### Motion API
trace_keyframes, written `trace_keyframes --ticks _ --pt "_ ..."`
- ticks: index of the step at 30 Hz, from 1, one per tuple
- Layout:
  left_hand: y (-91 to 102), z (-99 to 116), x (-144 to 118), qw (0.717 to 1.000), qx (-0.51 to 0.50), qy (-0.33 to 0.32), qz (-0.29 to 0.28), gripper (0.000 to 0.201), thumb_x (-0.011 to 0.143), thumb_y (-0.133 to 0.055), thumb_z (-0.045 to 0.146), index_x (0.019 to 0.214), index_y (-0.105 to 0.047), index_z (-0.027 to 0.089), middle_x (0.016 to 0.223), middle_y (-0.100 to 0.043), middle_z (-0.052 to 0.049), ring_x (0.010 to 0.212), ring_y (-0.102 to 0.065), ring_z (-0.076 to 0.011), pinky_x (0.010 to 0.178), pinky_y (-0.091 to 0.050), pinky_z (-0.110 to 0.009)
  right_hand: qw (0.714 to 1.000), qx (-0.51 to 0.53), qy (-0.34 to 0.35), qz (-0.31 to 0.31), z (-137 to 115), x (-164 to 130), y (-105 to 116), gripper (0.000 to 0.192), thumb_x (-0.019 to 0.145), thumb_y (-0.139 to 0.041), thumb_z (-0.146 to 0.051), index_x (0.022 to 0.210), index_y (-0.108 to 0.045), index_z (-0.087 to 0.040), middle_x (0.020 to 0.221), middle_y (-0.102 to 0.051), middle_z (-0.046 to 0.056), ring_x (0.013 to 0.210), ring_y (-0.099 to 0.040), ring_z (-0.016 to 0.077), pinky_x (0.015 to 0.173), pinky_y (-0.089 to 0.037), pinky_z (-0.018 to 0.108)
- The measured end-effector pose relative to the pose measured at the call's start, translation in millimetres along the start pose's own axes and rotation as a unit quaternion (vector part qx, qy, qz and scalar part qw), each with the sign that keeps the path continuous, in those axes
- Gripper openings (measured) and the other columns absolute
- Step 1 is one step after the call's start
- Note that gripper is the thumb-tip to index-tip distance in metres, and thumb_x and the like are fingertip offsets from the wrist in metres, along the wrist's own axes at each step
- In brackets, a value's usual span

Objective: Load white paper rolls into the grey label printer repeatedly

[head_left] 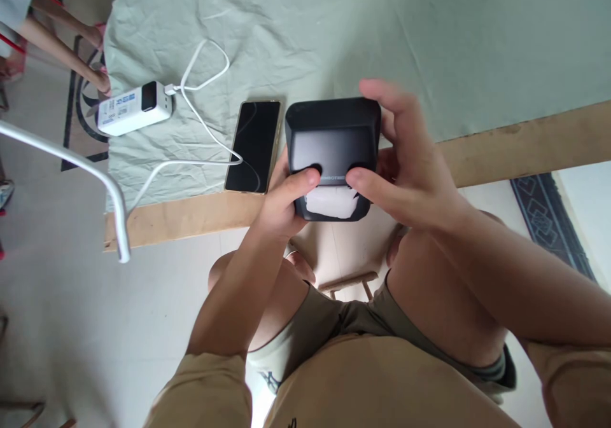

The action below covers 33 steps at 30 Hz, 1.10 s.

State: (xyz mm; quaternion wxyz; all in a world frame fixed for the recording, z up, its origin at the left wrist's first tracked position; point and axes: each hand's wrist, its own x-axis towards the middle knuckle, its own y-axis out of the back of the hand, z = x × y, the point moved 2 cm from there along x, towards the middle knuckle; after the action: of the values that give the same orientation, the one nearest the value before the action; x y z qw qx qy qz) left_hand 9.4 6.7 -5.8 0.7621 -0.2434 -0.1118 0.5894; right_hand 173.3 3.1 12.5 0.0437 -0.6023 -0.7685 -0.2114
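Note:
Both of my hands hold a black boxy device (333, 137) over the near edge of the table. My left hand (281, 202) grips its left side, thumb pressed on the front face. My right hand (405, 161) wraps the right side, with its thumb on the front and fingers over the top. A white piece (331, 202) shows at the device's lower front, between my thumbs.
A dark phone (254, 146) lies on the pale green cloth (382, 34) just left of the device. A white cable (200, 116) runs from it to a white power bank (135, 107). A metal tube (95, 173) crosses at left. Another person's legs (57, 40) are at top left.

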Motion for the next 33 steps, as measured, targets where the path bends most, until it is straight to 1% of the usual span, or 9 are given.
trace_keyframes --ticks 4,7,10,16,20,23,25,30,33 --pt "-0.8 1.6 -0.3 1.0 -0.004 -0.009 -0.004 0.03 0.073 -0.073 0.034 0.101 -0.067 0.025 0.074 -0.066 0.0 0.079 -0.07 -0.0202 0.057 -0.049 -0.026 1.0 0.023 -0.014 -0.015 6.8 1.2 -2.0 0.073 0.08 -0.065 -0.036 0.141 -0.025 -0.036 0.109 -0.056 0.002 0.06 -0.048 0.0045 0.045 -0.046 0.017" --pt "-0.9 1.4 0.2 0.999 -0.019 -0.024 -0.024 0.029 0.076 -0.072 0.031 0.103 -0.068 0.025 0.071 -0.065 0.002 0.067 -0.066 -0.0149 0.053 -0.046 -0.025 0.998 0.057 -0.014 -0.022 8.9 2.3 -4.4 0.07 0.08 -0.063 -0.037 0.139 -0.024 -0.038 0.102 -0.053 0.0 0.061 -0.048 0.0054 0.047 -0.047 0.018" --pt "-0.9 0.5 0.4 0.998 -0.034 -0.029 -0.04 0.03 0.076 -0.072 0.029 0.106 -0.067 0.025 0.072 -0.065 0.002 0.071 -0.068 -0.0157 0.052 -0.046 -0.024 0.997 0.075 -0.004 -0.024 10.3 3.3 -6.4 0.067 0.081 -0.061 -0.037 0.138 -0.024 -0.038 0.103 -0.052 0.0 0.065 -0.051 0.0062 0.051 -0.049 0.019" --pt "-4.4 1.8 0.1 0.999 -0.012 -0.024 -0.019 0.031 0.074 -0.073 0.029 0.104 -0.065 0.025 0.076 -0.068 0.001 0.087 -0.072 -0.0212 0.056 -0.049 -0.026 0.997 0.07 -0.002 -0.014 12.8 4.6 -6.0 0.068 0.08 -0.063 -0.035 0.137 -0.026 -0.035 0.114 -0.056 0.002 0.067 -0.053 0.0075 0.052 -0.049 0.022" --pt "-8.8 3.0 0.6 0.999 -0.011 -0.034 -0.027 0.022 0.078 -0.07 0.028 0.099 -0.065 0.026 0.078 -0.069 0.001 0.092 -0.072 -0.0211 0.055 -0.047 -0.025 0.999 0.051 -0.01 -0.004 11.6 4.6 -5.1 0.067 0.08 -0.061 -0.036 0.137 -0.026 -0.033 0.11 -0.059 0.003 0.082 -0.059 0.0134 0.054 -0.05 0.024" --pt "-9.9 3.1 0.7 0.999 -0.009 -0.037 -0.029 0.019 0.079 -0.067 0.025 0.098 -0.065 0.027 0.077 -0.069 0.001 0.092 -0.072 -0.0207 0.053 -0.046 -0.025 0.999 0.038 -0.018 -0.001 10.3 4.7 -4.7 0.067 0.08 -0.06 -0.037 0.136 -0.025 -0.032 0.106 -0.059 0.004 0.091 -0.06 0.0157 0.055 -0.05 0.024" --pt "-9.9 3.3 0.7 0.999 -0.001 -0.036 -0.029 0.02 0.079 -0.067 0.026 0.099 -0.064 0.027 0.077 -0.068 0.001 0.092 -0.072 -0.021 0.053 -0.046 -0.025 0.999 0.036 -0.017 -0.004 10.1 5.0 -4.3 0.067 0.08 -0.06 -0.037 0.136 -0.024 -0.031 0.106 -0.058 0.004 0.089 -0.059 0.0146 0.054 -0.048 0.023" --pt "-10.7 3.8 0.5 1.0 0.01 -0.023 -0.009 0.028 0.075 -0.07 0.028 0.103 -0.062 0.026 0.078 -0.069 0.0 0.09 -0.071 -0.0236 0.055 -0.047 -0.027 0.999 0.046 0.0 -0.013 13.2 5.9 -4.0 0.067 0.08 -0.06 -0.036 0.137 -0.025 -0.032 0.11 -0.058 0.003 0.071 -0.054 0.0098 0.05 -0.046 0.022" --pt "-10.1 3.9 0.7 1.0 0.004 -0.021 -0.003 0.032 0.074 -0.072 0.029 0.104 -0.062 0.025 0.079 -0.07 0.0 0.091 -0.072 -0.0248 0.053 -0.047 -0.027 0.999 0.048 0.002 -0.004 17.2 5.7 -5.2 0.068 0.078 -0.06 -0.036 0.137 -0.026 -0.034 0.107 -0.058 0.002 0.065 -0.05 0.0079 0.049 -0.046 0.021"
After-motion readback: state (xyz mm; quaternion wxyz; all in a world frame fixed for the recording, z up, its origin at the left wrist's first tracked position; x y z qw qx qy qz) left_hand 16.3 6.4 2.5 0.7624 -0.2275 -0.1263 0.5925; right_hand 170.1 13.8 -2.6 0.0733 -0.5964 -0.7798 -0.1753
